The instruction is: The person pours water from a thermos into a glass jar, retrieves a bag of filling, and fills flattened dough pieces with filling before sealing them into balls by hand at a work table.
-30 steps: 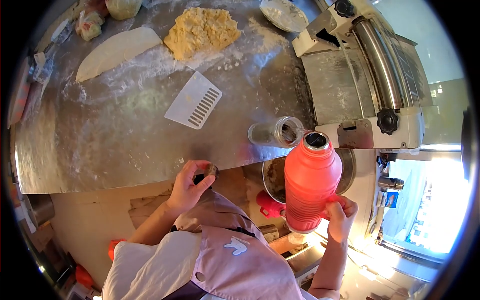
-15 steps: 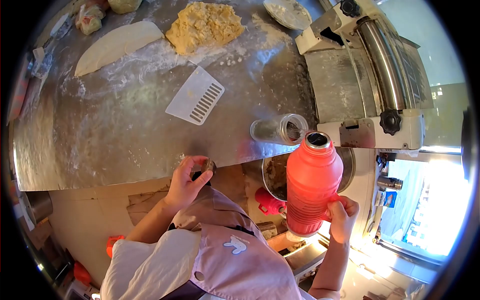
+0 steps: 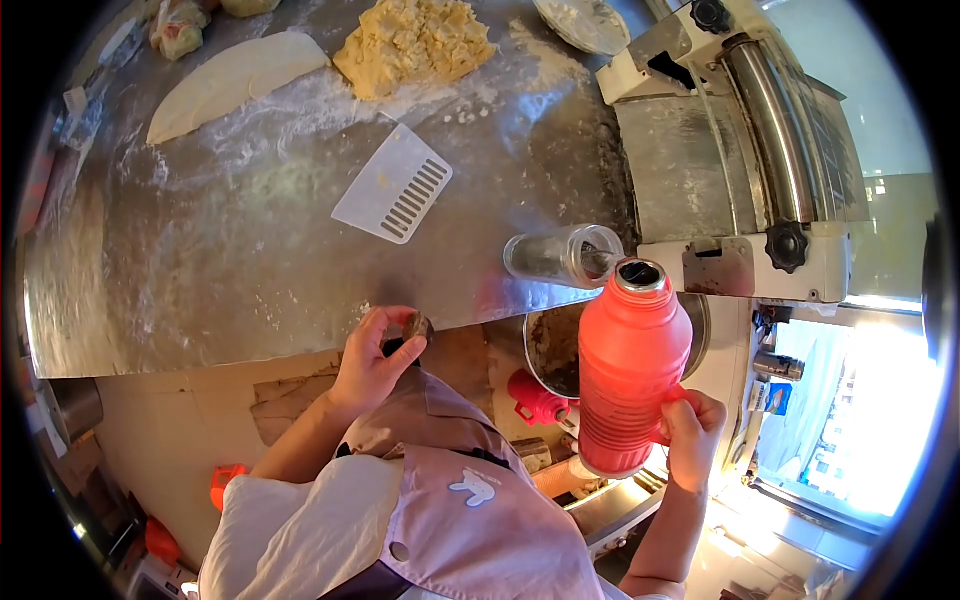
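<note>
Nudged red flask [image 3: 635, 370] slightly right in view since earlier frame. Curled fingers of right hand [image 3: 695, 435] at its side; pinching brown stopper [image 3: 422, 327] between fingers of left hand [image 3: 372, 365], left of flask. Pouring under way into glass tumbler [image 3: 545, 258] beside flask's mouth, over counter [image 3: 250, 290]; can't read remaining fill.

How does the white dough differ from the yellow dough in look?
The white dough is long, flat and smooth; the yellow dough is a heaped, rough lump. The white dough has a neat edge, the yellow dough a ragged one. Both lie on the floury table.
</note>
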